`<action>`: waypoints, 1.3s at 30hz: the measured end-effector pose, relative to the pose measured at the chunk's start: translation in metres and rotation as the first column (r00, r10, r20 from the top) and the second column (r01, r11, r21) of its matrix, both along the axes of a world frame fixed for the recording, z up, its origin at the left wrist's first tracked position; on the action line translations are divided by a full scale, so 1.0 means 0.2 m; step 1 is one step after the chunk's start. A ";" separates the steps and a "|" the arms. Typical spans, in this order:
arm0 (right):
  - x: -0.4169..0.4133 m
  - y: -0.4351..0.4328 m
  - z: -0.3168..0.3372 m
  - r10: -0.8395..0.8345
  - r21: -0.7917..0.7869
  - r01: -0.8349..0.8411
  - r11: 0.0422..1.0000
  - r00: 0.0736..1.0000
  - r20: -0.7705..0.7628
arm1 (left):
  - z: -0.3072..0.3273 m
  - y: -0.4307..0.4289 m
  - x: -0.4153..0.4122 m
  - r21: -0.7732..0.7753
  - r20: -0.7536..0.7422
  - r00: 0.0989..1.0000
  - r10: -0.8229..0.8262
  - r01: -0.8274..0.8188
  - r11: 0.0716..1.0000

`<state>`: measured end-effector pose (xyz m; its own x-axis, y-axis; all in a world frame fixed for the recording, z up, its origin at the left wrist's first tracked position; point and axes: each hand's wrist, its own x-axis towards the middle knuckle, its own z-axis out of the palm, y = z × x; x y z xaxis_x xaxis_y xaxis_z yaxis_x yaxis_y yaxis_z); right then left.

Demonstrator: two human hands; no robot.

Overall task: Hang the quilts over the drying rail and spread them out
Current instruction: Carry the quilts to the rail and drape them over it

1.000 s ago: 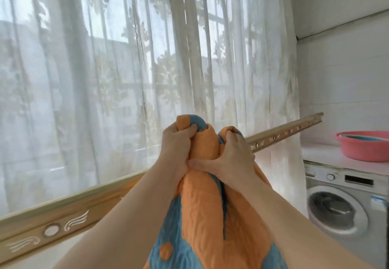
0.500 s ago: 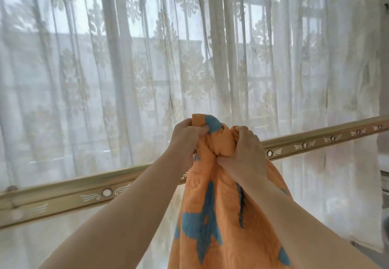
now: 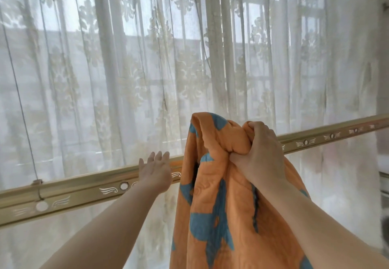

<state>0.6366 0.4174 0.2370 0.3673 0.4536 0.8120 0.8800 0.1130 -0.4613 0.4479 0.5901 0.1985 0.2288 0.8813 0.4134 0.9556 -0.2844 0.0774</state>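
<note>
An orange quilt with blue patches (image 3: 219,203) hangs bunched in front of the gold drying rail (image 3: 88,191), its top fold rising just above rail height. My right hand (image 3: 261,153) is clenched on the quilt's gathered top edge. To the left of the quilt, my left hand (image 3: 156,168) is stretched out flat with its fingers apart, resting on or just over the rail and holding nothing. The rail runs across the view, rising towards the right, and the quilt hides its middle stretch.
Sheer white lace curtains (image 3: 147,68) cover the window right behind the rail. A thin cable (image 3: 20,104) drops to a bracket on the rail at far left. Part of a wall and an appliance (image 3: 384,176) show at the right edge.
My left hand has let go of the quilt and moved left and down to the rail, fingers spread. The right hand alone now holds the quilt, lifted slightly higher.
</note>
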 end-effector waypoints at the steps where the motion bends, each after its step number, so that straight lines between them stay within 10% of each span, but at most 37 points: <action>1: 0.01 -0.01 0.01 -0.003 -0.002 0.003 1.000 1.000 0.002 | 0.00 0.01 0.02 0.009 -0.012 1.000 -0.004 0.004 1.000; 27: -0.43 0.65 0.68 0.022 0.148 -0.071 0.986 0.951 0.307 | -0.01 -0.03 -0.47 0.299 0.128 0.985 0.116 -0.150 0.942; 31: -0.45 1.00 0.59 0.124 -0.161 -0.084 0.983 0.957 0.262 | -0.05 -0.06 -0.55 0.407 0.087 0.992 0.087 -0.115 0.906; 35: -0.38 1.25 0.38 0.291 -0.698 -0.125 0.705 0.948 0.125 | -0.07 -0.14 -0.55 0.337 0.049 0.988 0.149 -0.157 0.928; 39: -0.32 1.32 0.32 0.358 -0.728 -0.193 0.658 0.930 0.077 | 0.12 -0.17 -0.46 0.232 0.373 0.899 0.231 -0.332 0.914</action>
<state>0.5720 0.6811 0.3007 0.0011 0.9680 0.2510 0.9408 0.0841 -0.3284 0.3567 0.5558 0.2215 -0.2052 0.7213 0.6615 0.9309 -0.0649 0.3595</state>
